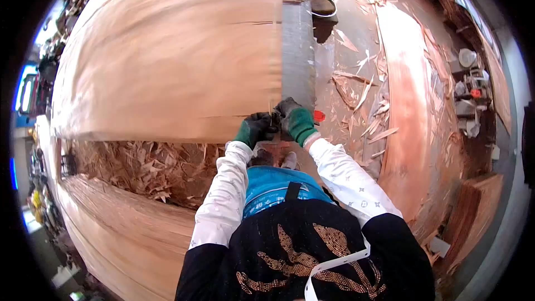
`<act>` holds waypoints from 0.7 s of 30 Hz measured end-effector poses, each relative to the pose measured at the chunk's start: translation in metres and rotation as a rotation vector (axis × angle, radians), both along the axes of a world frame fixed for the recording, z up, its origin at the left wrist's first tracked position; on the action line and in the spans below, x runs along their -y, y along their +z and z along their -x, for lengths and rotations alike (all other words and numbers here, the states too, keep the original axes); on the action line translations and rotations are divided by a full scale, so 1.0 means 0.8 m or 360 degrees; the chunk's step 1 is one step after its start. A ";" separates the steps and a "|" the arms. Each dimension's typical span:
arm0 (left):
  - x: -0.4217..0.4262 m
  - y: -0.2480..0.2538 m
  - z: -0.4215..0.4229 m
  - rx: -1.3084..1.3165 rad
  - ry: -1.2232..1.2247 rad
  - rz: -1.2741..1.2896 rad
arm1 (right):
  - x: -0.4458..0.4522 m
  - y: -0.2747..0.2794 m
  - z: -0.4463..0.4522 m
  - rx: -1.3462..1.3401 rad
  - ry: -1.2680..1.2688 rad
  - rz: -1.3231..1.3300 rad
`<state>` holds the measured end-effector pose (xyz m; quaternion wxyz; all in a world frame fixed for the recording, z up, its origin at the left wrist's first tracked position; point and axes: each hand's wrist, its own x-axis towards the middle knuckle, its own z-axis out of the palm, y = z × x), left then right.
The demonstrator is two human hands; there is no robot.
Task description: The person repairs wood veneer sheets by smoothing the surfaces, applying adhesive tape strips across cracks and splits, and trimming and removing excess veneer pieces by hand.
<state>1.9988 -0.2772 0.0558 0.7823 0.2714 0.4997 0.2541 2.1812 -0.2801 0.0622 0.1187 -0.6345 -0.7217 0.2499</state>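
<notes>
A large, thin sheet of wood veneer (173, 61) lies over the work surface and takes up the upper left of the view. It has a few dark splits near its right edge. My left hand (257, 127), in a green glove with dark fingers, is closed at the sheet's near right corner. Close beside it, my right hand (296, 119) wears a matching glove, its fingers bent together over the grey edge strip (297, 56). Something small and dark between the fingertips is too hidden to name. A red object (319, 116) shows just right of my right hand.
White-rimmed buckets (323, 5) stand beyond the bench edge. Broken veneer scraps (150, 167) litter the floor on both sides. Another veneer stack (128, 217) lies at lower left. A long veneer piece (405, 111) stretches along the right, with a stack (473, 217) beyond it.
</notes>
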 end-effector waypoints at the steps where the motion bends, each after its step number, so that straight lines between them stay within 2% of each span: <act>1: -0.001 -0.006 0.001 0.0040 0.0004 -0.0020 | -0.001 0.007 0.002 0.0016 -0.0026 0.0049; 3: 0.001 -0.011 0.005 0.0123 0.0018 -0.0056 | -0.001 0.019 0.006 0.0056 -0.0074 0.0154; 6: 0.001 -0.002 0.002 0.0152 0.0039 -0.0020 | 0.005 -0.009 -0.010 -0.0202 -0.0138 -0.0226; 8: -0.007 -0.074 0.007 -0.0071 -0.0288 -0.0908 | 0.006 0.019 -0.021 -0.0250 0.0148 -0.0471; 9: -0.006 -0.079 0.007 -0.0098 -0.0322 -0.0919 | 0.007 0.036 -0.023 -0.0283 0.0283 -0.0592; 10: -0.006 -0.063 0.004 -0.0124 -0.0355 -0.0931 | 0.011 0.049 -0.020 -0.0067 0.0368 -0.0433; 12: -0.004 -0.018 0.002 0.0036 -0.0152 -0.0105 | 0.004 0.038 -0.012 0.0476 0.0577 -0.0361; 13: 0.000 -0.010 0.000 0.0051 -0.0079 -0.0113 | 0.002 0.034 -0.010 0.0748 0.0678 -0.0325; 16: 0.010 0.002 0.000 0.0025 0.0111 -0.0119 | 0.004 0.028 -0.012 0.0874 0.0751 -0.0324; 21: 0.019 0.002 0.012 -0.0074 0.0365 -0.0090 | 0.004 0.016 -0.015 0.0773 0.0738 -0.0554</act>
